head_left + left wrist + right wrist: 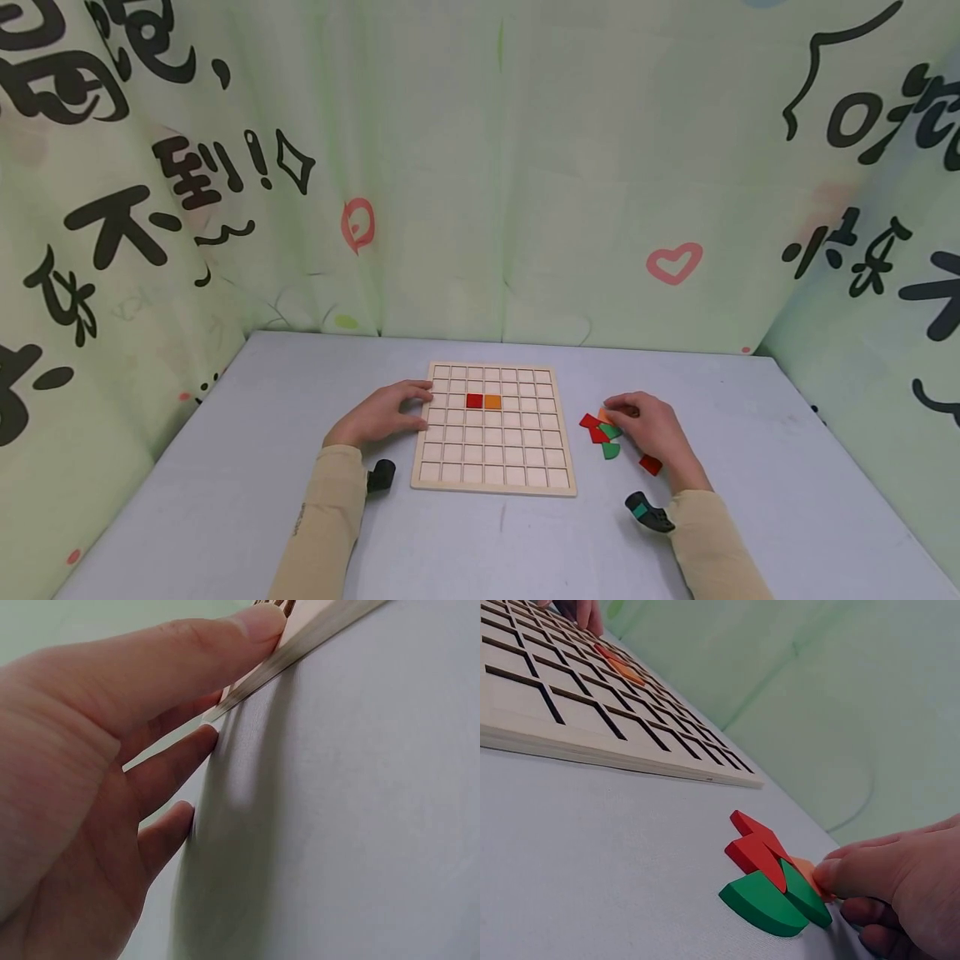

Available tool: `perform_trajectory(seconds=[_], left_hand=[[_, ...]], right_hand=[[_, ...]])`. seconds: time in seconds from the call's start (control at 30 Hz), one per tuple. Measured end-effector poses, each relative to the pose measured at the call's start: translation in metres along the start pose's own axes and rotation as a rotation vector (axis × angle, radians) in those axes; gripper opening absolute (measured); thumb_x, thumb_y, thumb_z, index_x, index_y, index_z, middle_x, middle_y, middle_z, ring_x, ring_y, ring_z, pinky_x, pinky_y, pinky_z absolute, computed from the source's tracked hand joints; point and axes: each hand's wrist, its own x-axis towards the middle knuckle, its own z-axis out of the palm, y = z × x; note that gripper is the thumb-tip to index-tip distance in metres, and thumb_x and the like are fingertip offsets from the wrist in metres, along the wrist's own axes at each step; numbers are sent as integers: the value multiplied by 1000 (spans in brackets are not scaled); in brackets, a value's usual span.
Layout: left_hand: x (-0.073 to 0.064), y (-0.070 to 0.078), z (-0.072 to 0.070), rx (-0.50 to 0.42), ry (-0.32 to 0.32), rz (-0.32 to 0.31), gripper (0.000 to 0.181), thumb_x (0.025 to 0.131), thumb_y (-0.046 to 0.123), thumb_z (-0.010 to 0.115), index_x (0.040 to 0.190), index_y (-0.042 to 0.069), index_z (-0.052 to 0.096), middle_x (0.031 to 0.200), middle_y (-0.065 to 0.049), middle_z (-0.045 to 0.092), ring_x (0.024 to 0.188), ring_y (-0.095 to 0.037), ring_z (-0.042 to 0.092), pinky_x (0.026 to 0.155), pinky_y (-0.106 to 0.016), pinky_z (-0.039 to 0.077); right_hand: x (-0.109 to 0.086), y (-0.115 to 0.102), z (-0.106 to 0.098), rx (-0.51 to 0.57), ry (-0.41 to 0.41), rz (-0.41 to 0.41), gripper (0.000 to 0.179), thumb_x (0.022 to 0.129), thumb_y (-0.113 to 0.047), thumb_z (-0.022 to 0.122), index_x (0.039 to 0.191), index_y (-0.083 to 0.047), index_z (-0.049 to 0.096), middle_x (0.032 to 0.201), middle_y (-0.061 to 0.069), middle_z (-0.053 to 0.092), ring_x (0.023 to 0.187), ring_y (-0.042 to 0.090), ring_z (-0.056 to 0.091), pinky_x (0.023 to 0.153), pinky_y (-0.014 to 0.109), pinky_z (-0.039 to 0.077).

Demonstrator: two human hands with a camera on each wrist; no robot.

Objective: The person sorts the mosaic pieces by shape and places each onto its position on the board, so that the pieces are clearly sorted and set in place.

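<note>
A wooden grid board (pixel 493 434) lies on the table, with a red square tile (pixel 474 401) and an orange square tile (pixel 492 402) side by side in its cells. At the board's left edge my left hand (pixel 378 414) rests with spread fingers, its thumb (pixel 259 622) on the rim. To the right of the board, my right hand (pixel 647 423) pinches an orange piece (pixel 804 868) at a small pile. Two red pieces (pixel 754 861) and two green pieces (pixel 765 904) with curved edges lie there, overlapping. Another red piece (pixel 650 464) lies under the right wrist.
The white table (pixel 517 550) ends at a pale green curtain (pixel 585 183) with dark lettering, which hangs at the back and both sides. A black wrist device (pixel 381 476) sits by the left sleeve, and another black device (pixel 650 512) by the right sleeve.
</note>
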Motion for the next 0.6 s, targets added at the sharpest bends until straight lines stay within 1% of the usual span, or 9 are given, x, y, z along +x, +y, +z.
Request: perform_trajectory(seconds=[0.17,0.33,0.53,0.6], left_hand=[[0,0,0,-5,2,1,42,85,13,76,123,2,64,147,-8,47,140,-30,37,114,-43,31],[0,1,0,-5,4,-8,41,85,14,76,123,3,64,147,-8,48,140,-30,36,115,-44,31],[0,0,1,-2,5,-7,40,85,14,76,122,3,64,147,-8,48,140,-29,37,114,-43,32],[0,0,0,-1,4,-7,40,85,15,76,122,3,64,147,-8,48,140,-29,37,114,-43,32]], right_hand=[[-2,-1,-1,-12,-1,2,27,94,-15,65,117,-1,68,117,20,63,106,36,55,90,51,51],[-2,0,-3,-24,7,11,26,94,-14,65,117,-1,68,118,21,62,109,38,54,92,52,50],[-4,3,-5,-7,20,20,28,95,-13,63,118,1,67,118,22,62,110,39,54,93,53,49],[-4,5,-5,3,22,25,30,94,-16,65,119,1,66,118,21,62,110,37,55,93,52,50]])
